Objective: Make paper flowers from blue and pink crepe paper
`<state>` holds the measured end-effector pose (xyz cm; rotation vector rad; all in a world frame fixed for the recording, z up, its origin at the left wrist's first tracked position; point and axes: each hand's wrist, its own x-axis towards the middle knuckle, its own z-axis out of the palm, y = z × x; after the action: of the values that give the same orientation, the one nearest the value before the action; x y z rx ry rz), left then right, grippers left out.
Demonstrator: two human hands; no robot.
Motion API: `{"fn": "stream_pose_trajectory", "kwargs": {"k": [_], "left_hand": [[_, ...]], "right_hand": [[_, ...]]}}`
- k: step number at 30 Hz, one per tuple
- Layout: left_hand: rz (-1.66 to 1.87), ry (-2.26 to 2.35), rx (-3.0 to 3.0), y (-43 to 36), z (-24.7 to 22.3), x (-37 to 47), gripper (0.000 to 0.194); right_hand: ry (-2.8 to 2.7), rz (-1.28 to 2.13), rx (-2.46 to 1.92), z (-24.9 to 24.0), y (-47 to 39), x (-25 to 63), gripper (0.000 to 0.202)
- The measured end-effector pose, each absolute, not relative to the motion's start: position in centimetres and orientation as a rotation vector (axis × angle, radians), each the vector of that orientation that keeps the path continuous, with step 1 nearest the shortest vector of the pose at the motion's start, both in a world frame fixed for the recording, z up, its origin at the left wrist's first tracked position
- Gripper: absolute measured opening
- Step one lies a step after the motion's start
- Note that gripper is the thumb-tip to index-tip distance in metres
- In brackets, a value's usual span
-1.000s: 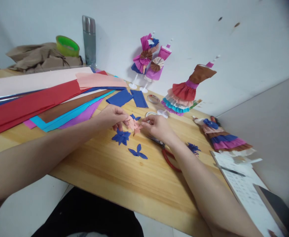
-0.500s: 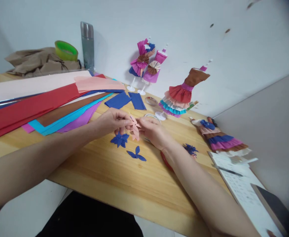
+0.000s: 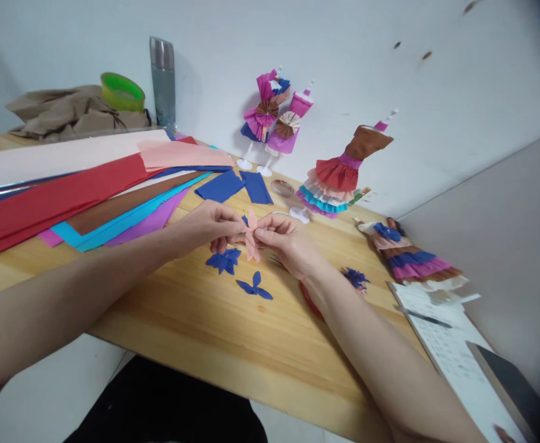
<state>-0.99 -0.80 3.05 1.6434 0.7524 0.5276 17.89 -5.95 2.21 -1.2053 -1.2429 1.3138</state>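
A: Where is the pink paper flower [image 3: 252,248] found?

B: It is held up between the left hand [image 3: 213,225] and the right hand [image 3: 288,240], above the wooden table [image 3: 205,335]. A layered blue flower [image 3: 224,261] and a three-petalled blue piece [image 3: 256,287] are seen nearer on the wood.

A: How is it gripped?

B: It is pinched near its middle from both sides, thumb and fingers brought together on it in each hand. Petals are left free at the near and far ends; the fingertips behind it cannot be made out.

A: What handling should be expected?

B: It is judged very light, soft and easily creased or torn. Hold is best taken at the centre, where the petals meet, since the thin tips might be bent if pulled.

A: And nearby?

B: A red handle [image 3: 310,300] is partly hidden by the right forearm; folded blue paper [image 3: 221,186] is laid on the far side.
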Motion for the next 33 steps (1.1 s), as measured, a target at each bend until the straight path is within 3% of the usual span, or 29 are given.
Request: {"fn": "stream_pose_trajectory", "kwargs": {"k": [6, 10, 23, 33], "left_hand": [[0.474, 0.738, 1.628, -0.8, 3.5, -1.3, 0.016], [0.362, 0.804, 1.612, -0.7, 3.9, -1.5, 0.021], [0.063, 1.006, 1.728, -0.1, 2.7, -1.3, 0.016], [-0.04, 1.057, 1.789, -0.3, 3.2, -1.1, 0.01]], "right_hand": [[-1.249, 1.419, -1.273, 2.5, -6.3, 17.7, 0.038], [-1.315, 1.436, -1.345, 2.6, -6.4, 17.5, 0.034], [-1.716, 0.99, -1.543, -0.8, -6.0, 16.7, 0.009], [-1.841, 0.849, -1.644, -0.4, -6.1, 16.0, 0.008]]}}
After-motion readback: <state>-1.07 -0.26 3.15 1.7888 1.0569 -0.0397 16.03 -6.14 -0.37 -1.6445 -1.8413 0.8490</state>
